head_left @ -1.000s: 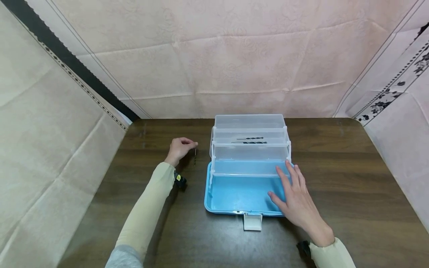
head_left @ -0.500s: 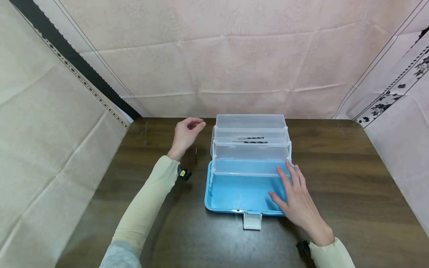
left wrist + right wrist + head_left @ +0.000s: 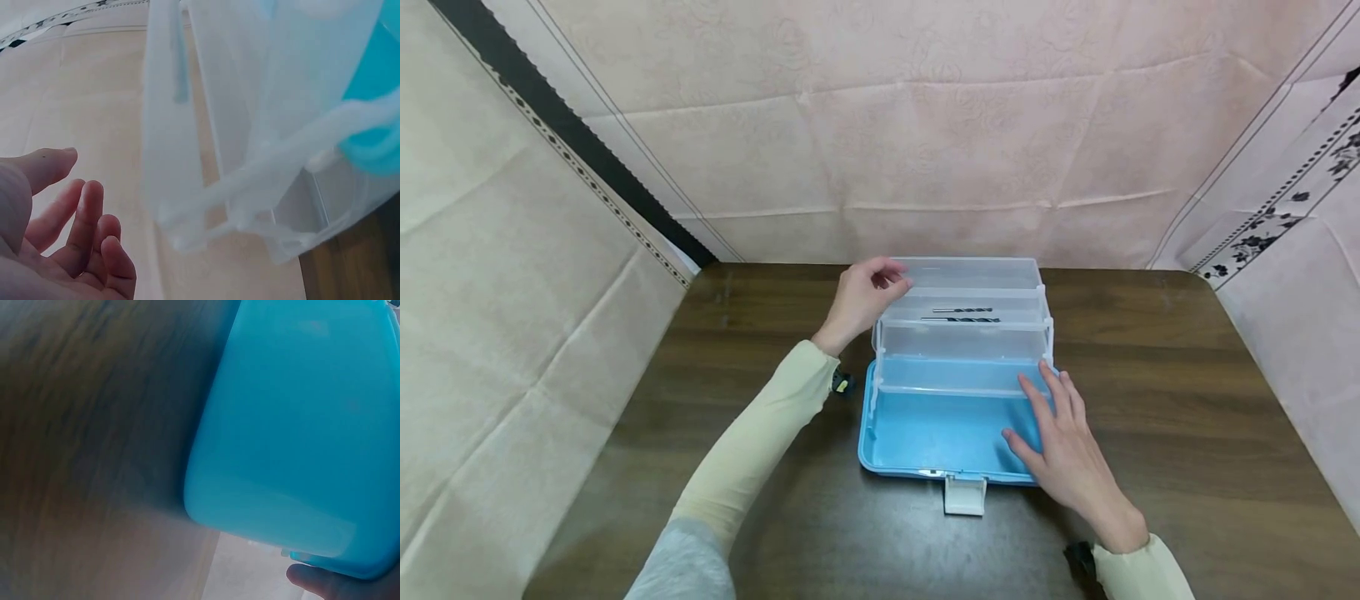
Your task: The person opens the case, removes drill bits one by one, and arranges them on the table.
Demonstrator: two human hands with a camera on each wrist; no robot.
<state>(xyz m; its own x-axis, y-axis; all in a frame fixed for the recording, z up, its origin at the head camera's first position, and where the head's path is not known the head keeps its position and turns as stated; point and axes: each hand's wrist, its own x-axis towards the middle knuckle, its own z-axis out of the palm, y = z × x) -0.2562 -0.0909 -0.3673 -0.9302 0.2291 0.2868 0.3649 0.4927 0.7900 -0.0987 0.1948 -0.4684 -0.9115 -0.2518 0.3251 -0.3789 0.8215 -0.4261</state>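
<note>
A blue toolbox (image 3: 955, 433) with clear fold-out trays (image 3: 958, 275) stands open on the table. Two dark drill bits (image 3: 961, 319) lie in one of the trays. My left hand (image 3: 865, 298) hovers at the back left corner of the trays, fingers loosely curled. In the left wrist view, thumb and fingertips (image 3: 78, 187) are apart and nothing shows between them. Spread over the box's right rim, my right hand (image 3: 1063, 458) rests with fairly straight fingers. The right wrist view has the blue outer wall (image 3: 294, 425) with a fingertip (image 3: 306, 578) at its edge.
A white latch (image 3: 964, 496) hangs from the front of the box. Brown wood-grain table (image 3: 1187, 400) surrounds it, and a pale cloth (image 3: 925, 150) rises right behind. The left forearm crosses the table on the left.
My left hand has risen and shifted right, from beside a drill bit on the table to the trays. Its wrist now covers where that bit lay. The right hand stays put.
</note>
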